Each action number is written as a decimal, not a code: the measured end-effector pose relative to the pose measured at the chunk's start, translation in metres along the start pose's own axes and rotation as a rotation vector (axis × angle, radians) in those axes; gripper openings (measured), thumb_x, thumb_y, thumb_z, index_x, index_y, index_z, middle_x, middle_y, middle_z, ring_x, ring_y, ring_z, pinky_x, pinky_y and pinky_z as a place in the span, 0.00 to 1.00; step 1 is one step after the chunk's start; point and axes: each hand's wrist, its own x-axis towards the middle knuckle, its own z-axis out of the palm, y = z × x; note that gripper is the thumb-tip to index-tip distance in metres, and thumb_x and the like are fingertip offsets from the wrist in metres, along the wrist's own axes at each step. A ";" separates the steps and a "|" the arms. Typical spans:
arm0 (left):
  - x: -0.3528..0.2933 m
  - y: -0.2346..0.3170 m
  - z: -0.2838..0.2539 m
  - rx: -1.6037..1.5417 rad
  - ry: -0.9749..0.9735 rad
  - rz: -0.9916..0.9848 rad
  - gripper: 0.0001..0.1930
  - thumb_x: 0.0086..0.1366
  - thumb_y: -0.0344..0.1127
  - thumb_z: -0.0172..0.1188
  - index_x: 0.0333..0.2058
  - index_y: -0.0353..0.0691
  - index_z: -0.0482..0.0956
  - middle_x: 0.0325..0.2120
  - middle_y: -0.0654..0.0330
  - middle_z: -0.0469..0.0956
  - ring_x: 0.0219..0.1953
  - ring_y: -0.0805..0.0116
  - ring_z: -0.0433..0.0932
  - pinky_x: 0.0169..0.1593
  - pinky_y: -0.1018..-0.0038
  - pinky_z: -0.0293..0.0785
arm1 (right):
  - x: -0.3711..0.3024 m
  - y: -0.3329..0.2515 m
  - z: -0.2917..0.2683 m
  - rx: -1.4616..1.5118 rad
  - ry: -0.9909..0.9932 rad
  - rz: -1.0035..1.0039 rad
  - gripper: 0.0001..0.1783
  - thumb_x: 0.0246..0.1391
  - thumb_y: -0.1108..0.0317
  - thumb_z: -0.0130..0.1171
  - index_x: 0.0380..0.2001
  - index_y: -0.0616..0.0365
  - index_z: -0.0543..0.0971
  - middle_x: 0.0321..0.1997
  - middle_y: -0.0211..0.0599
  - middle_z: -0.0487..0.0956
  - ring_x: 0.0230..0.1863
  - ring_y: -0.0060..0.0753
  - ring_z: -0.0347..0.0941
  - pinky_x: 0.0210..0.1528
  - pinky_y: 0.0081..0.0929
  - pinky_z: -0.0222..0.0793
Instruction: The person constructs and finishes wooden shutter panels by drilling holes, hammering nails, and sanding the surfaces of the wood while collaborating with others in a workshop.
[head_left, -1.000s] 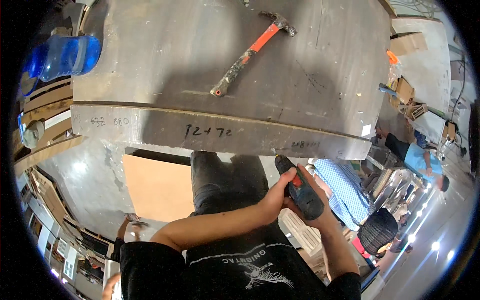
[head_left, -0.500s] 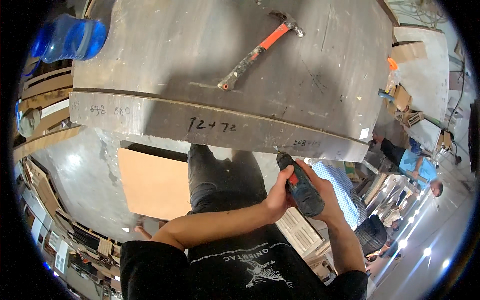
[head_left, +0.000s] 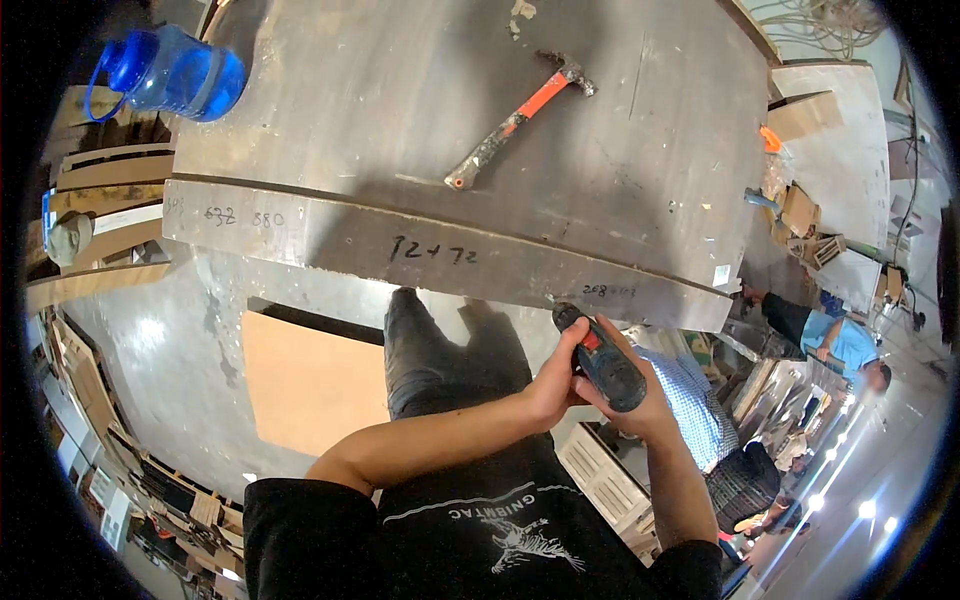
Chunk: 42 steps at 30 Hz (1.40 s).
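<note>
Both of my hands are wrapped round a black cordless drill (head_left: 616, 374) with a red patch. My left hand (head_left: 556, 384) closes on its left side, and my right hand (head_left: 648, 408) grips it from the right; the handle is hidden behind the fingers. The drill's front end points away from me, at the near edge of a long grey board strip (head_left: 330, 232) with handwritten marks. Whether the bit touches the wood cannot be made out. On the wide worktop (head_left: 330, 110) beyond lies a claw hammer (head_left: 515, 125) with an orange and black handle.
A blue water jug (head_left: 190, 78) lies at the far left. Below the strip, a tan panel (head_left: 310, 380) stands left of my legs. Stacked wood (head_left: 110, 190) is at the left. A co-worker in a blue shirt (head_left: 845, 342) is at the right, beside cluttered benches.
My view has shifted slightly, so the worktop, hammer and jug sit a little differently in the picture. The drill has tilted a little in my hands. Another person's hand at lower left is gone.
</note>
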 end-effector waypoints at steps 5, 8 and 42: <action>0.003 -0.010 -0.001 -0.085 0.060 -0.012 0.38 0.61 0.76 0.41 0.48 0.47 0.75 0.44 0.60 0.79 0.45 0.65 0.78 0.52 0.65 0.71 | 0.001 -0.015 -0.008 -0.029 -0.050 -0.043 0.50 0.42 0.56 0.75 0.68 0.52 0.62 0.48 0.43 0.82 0.48 0.33 0.79 0.50 0.26 0.70; -0.003 -0.004 0.005 -0.101 0.082 0.023 0.37 0.61 0.76 0.40 0.44 0.48 0.76 0.41 0.61 0.80 0.43 0.66 0.78 0.48 0.67 0.72 | 0.011 -0.019 -0.019 -0.209 -0.117 -0.020 0.51 0.41 0.52 0.74 0.67 0.52 0.63 0.47 0.46 0.82 0.46 0.37 0.81 0.49 0.27 0.71; 0.008 0.084 -0.066 2.797 0.023 0.964 0.26 0.62 0.43 0.58 0.59 0.48 0.70 0.67 0.61 0.58 0.66 0.53 0.56 0.66 0.49 0.55 | -0.084 0.093 0.096 1.104 0.445 0.115 0.19 0.60 0.60 0.61 0.50 0.58 0.75 0.38 0.35 0.81 0.25 0.28 0.75 0.28 0.26 0.71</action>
